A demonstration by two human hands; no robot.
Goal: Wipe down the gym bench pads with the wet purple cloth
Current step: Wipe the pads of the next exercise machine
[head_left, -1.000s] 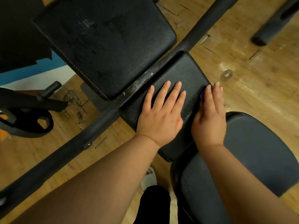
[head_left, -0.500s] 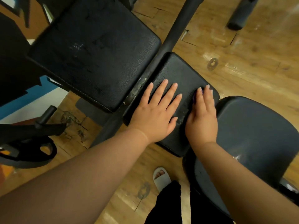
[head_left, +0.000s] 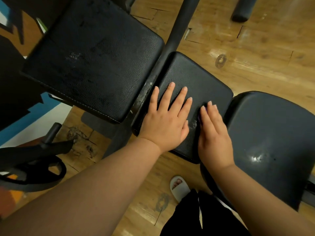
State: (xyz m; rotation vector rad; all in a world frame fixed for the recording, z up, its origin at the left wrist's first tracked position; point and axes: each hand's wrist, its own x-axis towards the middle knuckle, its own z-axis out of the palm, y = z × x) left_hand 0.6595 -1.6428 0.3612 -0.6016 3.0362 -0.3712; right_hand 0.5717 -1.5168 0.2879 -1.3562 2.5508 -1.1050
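Three black bench pads lie in a row: a large scuffed back pad (head_left: 95, 62), a small middle pad (head_left: 196, 77) and a rounded seat pad (head_left: 272, 133). My left hand (head_left: 167, 118) rests flat on the middle pad, fingers spread, holding nothing. My right hand (head_left: 213, 133) presses down on the same pad's right side, over the wet purple cloth (head_left: 199, 117). Only a purple sliver of the cloth shows beside the fingers; the rest is hidden under the hand. A wet patch glistens just left of it.
A black frame tube (head_left: 182, 24) runs away between the pads. A weight plate (head_left: 34, 169) on a bar lies at the left on the wooden floor (head_left: 255, 57). A padded roller end (head_left: 243, 9) is at top right. My sandalled foot (head_left: 179, 186) stands below the pads.
My right hand with the cloth has slid back from the middle pad's far right edge toward its near middle. The left hand stayed flat. My head view shifted, with pads now lower right.
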